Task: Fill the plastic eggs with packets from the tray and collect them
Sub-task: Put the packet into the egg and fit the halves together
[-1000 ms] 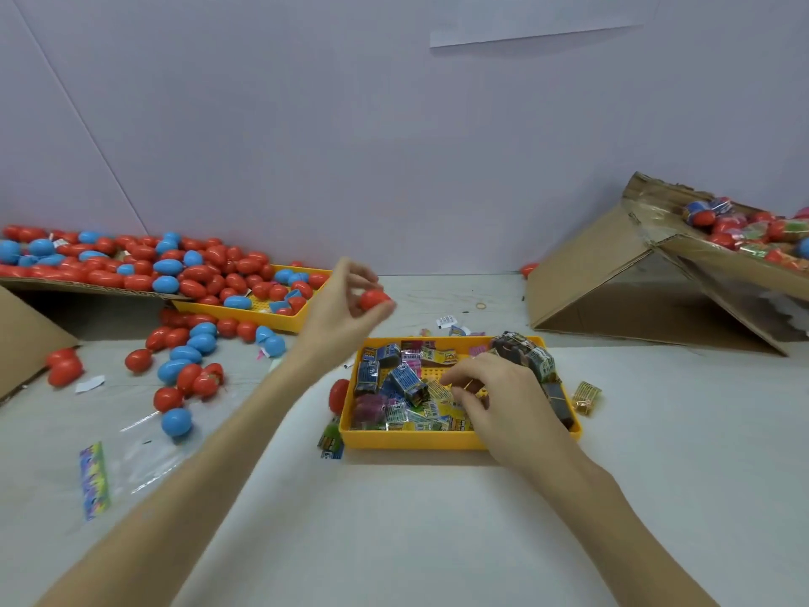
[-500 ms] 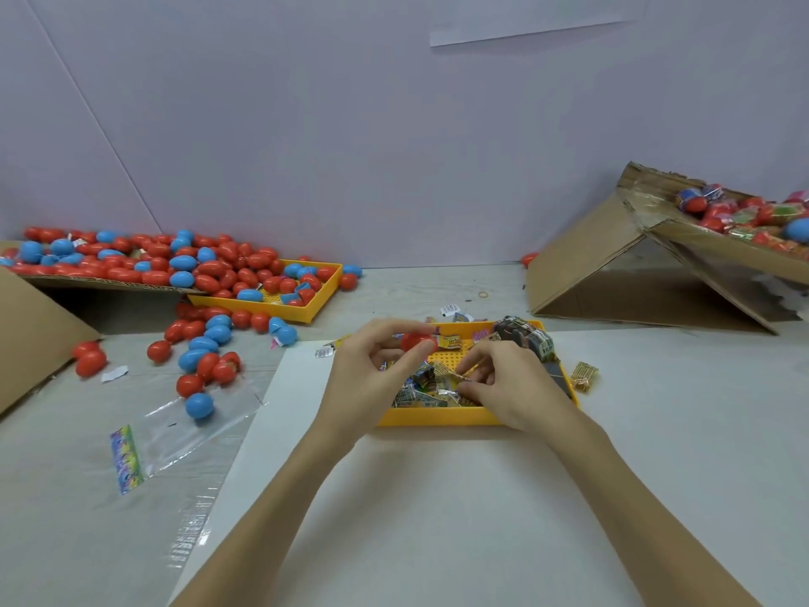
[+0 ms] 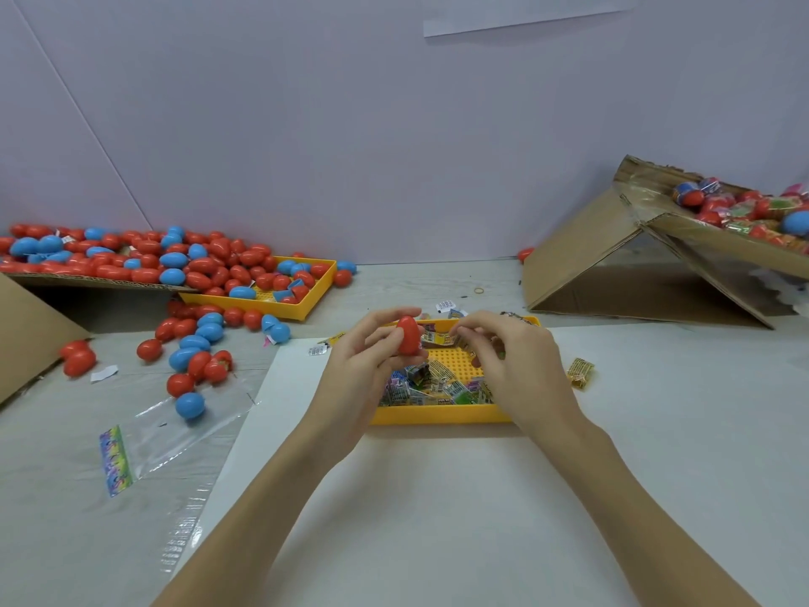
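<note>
The left hand (image 3: pixel 372 357) is seen curled around a red egg (image 3: pixel 409 341), which is pinched between thumb and fingers and held just above the far half of the yellow tray (image 3: pixel 437 414); the right hand (image 3: pixel 512 361) is held just to the right of the egg, also over the tray, its fingers bent inward toward the egg, and whether a packet is pinched in them cannot be told. The tabletop (image 3: pixel 656 431) is spread wide around the tray, with a white sheet (image 3: pixel 416 497) laid under it. To the far right of the tray a cardboard box (image 3: pixel 613 265) is tipped open, filled eggs being gathered on its upper flap. To the far left of the tray a second yellow tray (image 3: pixel 306 306) and a cardboard ramp are heaped with loose eggs (image 3: pixel 192 260), red and blue, more being scattered nearer. A clear plastic bag (image 3: pixel 175 427) lies left of the tray. Inside the tray the packets (image 3: pixel 433 385) are piled toward its near wall, directly below both hands. The egg is held with its long axis roughly upright, narrow end up. The coming move is judged to turn on the small gap between egg and right fingers: the right hand is the nearer one to the packets, and the egg lies just to its left at about the same height.
</note>
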Motion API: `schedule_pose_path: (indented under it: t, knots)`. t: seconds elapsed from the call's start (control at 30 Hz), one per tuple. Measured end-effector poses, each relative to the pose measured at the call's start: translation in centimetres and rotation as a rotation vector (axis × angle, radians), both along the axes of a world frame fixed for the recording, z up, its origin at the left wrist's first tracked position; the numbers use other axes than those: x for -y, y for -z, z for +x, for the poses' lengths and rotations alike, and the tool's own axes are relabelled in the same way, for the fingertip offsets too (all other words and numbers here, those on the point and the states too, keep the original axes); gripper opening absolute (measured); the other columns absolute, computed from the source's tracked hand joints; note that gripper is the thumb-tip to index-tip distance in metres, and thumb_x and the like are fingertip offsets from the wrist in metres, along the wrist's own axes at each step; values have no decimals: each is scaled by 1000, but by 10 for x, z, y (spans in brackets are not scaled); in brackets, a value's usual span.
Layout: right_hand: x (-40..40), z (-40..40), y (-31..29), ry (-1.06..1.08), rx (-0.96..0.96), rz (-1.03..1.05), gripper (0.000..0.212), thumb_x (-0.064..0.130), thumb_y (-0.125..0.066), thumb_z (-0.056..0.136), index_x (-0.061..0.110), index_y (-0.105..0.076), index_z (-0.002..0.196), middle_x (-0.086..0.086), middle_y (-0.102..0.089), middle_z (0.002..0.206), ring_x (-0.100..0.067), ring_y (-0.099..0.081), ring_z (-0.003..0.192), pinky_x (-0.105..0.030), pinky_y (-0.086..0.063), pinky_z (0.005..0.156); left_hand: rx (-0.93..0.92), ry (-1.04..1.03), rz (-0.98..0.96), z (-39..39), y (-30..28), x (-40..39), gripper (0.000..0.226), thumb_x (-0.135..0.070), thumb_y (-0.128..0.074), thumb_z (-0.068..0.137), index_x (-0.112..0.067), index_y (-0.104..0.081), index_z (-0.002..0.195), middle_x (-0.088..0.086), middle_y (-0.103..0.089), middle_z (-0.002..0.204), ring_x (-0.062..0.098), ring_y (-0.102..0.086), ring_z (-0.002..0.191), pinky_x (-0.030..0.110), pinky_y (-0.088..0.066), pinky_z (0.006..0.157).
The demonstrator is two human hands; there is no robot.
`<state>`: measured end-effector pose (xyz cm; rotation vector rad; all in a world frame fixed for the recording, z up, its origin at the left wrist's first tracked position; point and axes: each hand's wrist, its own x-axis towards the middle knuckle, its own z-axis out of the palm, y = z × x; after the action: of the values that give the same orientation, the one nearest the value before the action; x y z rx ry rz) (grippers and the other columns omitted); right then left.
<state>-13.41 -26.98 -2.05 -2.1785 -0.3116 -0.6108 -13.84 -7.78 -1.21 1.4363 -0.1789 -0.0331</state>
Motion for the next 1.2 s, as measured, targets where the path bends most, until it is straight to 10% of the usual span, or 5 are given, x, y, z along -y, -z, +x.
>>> schedule_pose_path:
  t: [0.23, 0.43, 0.67, 1.0, 1.2]
  knots:
    - [-3, -1, -3, -183, -168, 324, 22, 5, -69, 95, 23, -80, 104, 13, -76, 97, -5, -70, 87, -17, -53, 74, 12, 54, 43, -1, 2, 2, 29, -23, -66, 99, -28, -69, 127, 10, -74, 108, 20, -72, 86, 24, -58, 75]
    - [-5, -3, -5, -209, -201, 329, 52, 9, -69, 95, 35, -59, 140, -15, -67, 82, -26, -62, 78, -37, -53, 76, 19, 33, 29, 0, 6, 2, 35, -4, -40, 107, -19, -72, 104, 10, -67, 106, 20, -65, 76, 24, -53, 66]
    - [-8, -8, -6, -281, -288, 436, 27, 7, -71, 94, 22, -74, 116, 4, -80, 88, -11, -75, 87, -21, -58, 75, -3, -163, 255, -4, 4, 10, 44, -69, -59, 91, -26, -62, 84, -9, -55, 73, 5, -51, 62, 15, -42, 55]
    - [-8, -6, -5, -264, -306, 407, 12, 24, -73, 94, 25, -77, 106, 10, -78, 89, -2, -72, 86, -14, -52, 72, 360, -216, 562, -2, 10, 3, 5, -27, -77, 91, -28, -73, 89, 6, -61, 89, 17, -57, 82, 35, -48, 74]
    - [-4, -4, -1, -252, -358, 328, 5, 20, -76, 92, 22, -80, 94, 7, -77, 82, 0, -69, 78, -15, -51, 69, 433, -139, 685, -1, 16, 0, 7, -31, -75, 93, -27, -70, 91, -5, -61, 63, 14, -56, 62, 28, -46, 61]
